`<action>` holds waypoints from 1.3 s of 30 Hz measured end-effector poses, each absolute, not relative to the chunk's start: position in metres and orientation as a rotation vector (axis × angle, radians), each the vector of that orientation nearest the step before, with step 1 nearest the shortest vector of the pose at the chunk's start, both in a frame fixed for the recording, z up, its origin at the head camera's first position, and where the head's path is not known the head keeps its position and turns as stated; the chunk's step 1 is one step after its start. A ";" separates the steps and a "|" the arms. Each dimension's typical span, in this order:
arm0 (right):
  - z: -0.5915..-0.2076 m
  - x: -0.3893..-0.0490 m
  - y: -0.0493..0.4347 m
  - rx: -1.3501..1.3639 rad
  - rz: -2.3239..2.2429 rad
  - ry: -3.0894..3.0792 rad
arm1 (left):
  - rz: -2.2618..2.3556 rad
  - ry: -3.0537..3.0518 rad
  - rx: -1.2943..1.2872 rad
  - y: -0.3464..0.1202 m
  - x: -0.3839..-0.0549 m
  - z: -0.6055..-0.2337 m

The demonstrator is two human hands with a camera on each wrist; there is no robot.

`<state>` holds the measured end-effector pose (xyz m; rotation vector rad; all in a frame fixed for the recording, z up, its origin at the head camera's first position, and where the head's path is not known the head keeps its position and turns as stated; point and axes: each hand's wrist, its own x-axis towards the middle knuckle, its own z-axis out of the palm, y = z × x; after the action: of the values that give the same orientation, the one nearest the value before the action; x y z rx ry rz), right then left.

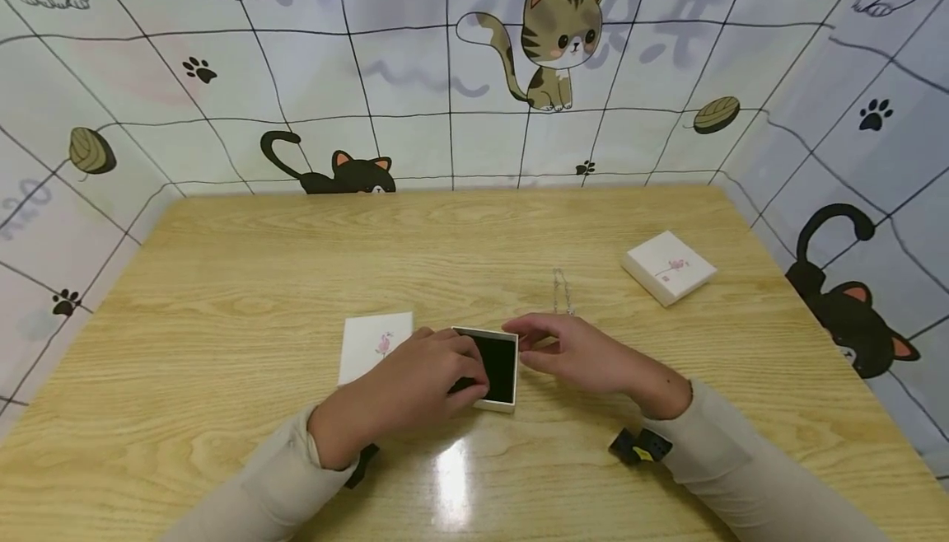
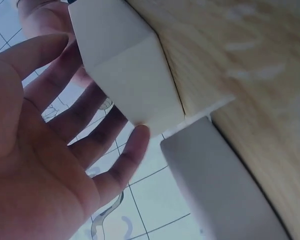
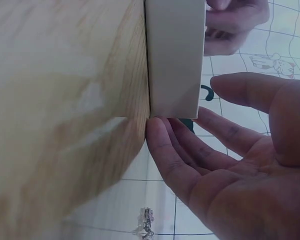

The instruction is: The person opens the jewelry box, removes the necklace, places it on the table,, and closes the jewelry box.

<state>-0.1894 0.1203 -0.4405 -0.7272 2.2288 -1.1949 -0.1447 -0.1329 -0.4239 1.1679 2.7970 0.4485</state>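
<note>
On the counter [image 1: 222, 278], near edge: open white box [image 1: 495, 367] between both hands.
Left hand [image 1: 415, 390] and right hand [image 1: 586, 354] touching its sides, each grip relaxed and wide, lid [image 1: 374, 344] just left.

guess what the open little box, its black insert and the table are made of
Open box: likely matte white cardboard; its walls look flat, dull and sharp-edged in the wrist views.
Black insert: probably foam or velvet, as it shows no glare, though that is hard to confirm.
Table: wood or wood-look laminate, glossy, with visible grain and a bright reflection.
</note>
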 end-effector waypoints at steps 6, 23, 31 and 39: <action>-0.440 -0.189 0.122 -0.732 -1.191 2.247 | 0.542 2.874 1.167 -0.139 -0.149 -0.415; -0.441 -0.189 0.121 -0.758 -1.178 2.259 | 0.386 2.937 0.792 -0.176 -0.168 -0.406; -0.443 -0.189 0.120 -0.795 -1.176 2.245 | 0.318 2.886 0.656 -0.196 -0.167 -0.413; -0.444 -0.190 0.122 -0.802 -1.163 2.258 | 0.295 2.881 0.637 -0.217 -0.160 -0.416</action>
<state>-0.1902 0.1221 -0.4441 -0.8022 2.2581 -1.1628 -0.1602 -0.2172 -0.4159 0.6374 2.8806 0.2946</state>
